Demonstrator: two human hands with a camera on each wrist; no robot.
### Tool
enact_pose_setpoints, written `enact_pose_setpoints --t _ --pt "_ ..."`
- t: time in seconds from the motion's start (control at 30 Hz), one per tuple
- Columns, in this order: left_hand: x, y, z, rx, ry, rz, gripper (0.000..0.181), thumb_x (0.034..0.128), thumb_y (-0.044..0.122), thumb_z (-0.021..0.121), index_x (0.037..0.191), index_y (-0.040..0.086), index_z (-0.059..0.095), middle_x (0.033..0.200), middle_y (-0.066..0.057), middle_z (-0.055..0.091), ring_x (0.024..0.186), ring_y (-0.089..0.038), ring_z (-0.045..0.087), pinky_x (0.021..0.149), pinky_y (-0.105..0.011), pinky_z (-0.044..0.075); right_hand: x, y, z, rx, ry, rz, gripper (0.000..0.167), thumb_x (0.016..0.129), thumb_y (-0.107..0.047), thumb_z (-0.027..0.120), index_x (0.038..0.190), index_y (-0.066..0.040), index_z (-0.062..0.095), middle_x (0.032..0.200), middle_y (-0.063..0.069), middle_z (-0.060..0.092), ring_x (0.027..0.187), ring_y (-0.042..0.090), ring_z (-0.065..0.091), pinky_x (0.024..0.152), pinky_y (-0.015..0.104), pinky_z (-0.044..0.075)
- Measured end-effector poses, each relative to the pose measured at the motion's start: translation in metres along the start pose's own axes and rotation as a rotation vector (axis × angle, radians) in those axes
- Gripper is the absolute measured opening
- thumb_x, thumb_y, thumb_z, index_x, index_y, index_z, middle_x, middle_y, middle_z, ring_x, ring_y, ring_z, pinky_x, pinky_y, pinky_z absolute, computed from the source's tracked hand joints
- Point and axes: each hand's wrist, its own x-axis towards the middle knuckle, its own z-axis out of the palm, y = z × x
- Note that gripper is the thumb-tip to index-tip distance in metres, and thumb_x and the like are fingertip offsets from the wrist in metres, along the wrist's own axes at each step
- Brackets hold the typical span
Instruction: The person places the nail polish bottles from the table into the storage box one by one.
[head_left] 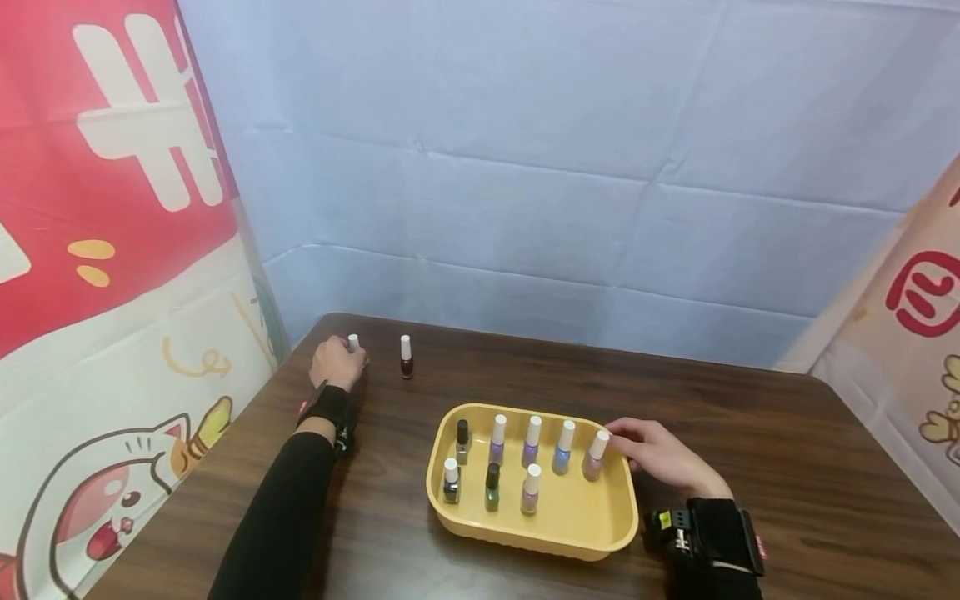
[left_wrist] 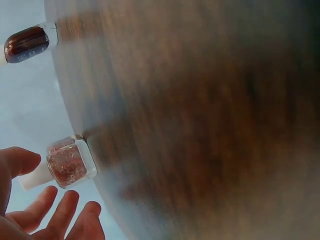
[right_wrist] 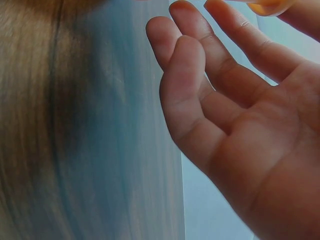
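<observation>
At the far left of the table my left hand [head_left: 337, 363] is around a white-capped nail polish bottle [head_left: 354, 342]. In the left wrist view, thumb and fingers spread either side of its cap, and reddish glitter polish [left_wrist: 67, 165] fills the glass. A dark red nail polish bottle [head_left: 407, 358] stands just right of it. My right hand [head_left: 663, 454] holds the right rim of a yellow tray [head_left: 573, 521], close to a pale mauve nail polish bottle [head_left: 596, 454]. The right wrist view shows only a sliver of the yellow rim [right_wrist: 270, 7] by thumb and index finger.
Several more nail polish bottles stand in the tray, including a green one [head_left: 492, 487], a blue one [head_left: 563, 447] and a purple one [head_left: 532, 442]. The brown wooden table [head_left: 720, 392] meets a pale blue cloth [head_left: 525, 208] behind. Printed cloths hang left and right.
</observation>
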Motion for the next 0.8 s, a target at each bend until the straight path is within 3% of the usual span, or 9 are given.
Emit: enact_pose_setpoints --t 0.23,0.8 --pt "-0.0019 0.0033 -0.0016 0.016 -0.012 0.008 0.037 0.088 0.024 0.057 0.113 -0.003 0.062 0.112 -0.024 0.064 0.104 -0.04 0.06 0.086 -0.054 0.048 -0.0014 -0.0022 -0.0003 -0.013 0.009 -0.005 0.041 0.099 -0.027 0.051 0.127 0.003 0.056 0.114 0.016 0.064 0.086 0.015 0.057 0.073 0.034 0.052" --pt "0.0047 -0.0051 -0.0024 0.032 -0.017 0.014 0.036 0.0866 0.027 0.057 0.108 -0.001 0.064 0.109 -0.022 0.064 0.099 -0.038 0.06 0.08 -0.052 0.048 -0.0009 -0.0055 0.0014 -0.015 0.019 -0.001 0.042 0.099 -0.027 0.052 0.126 0.003 0.057 0.109 0.015 0.065 0.081 0.014 0.056 0.069 0.031 0.051"
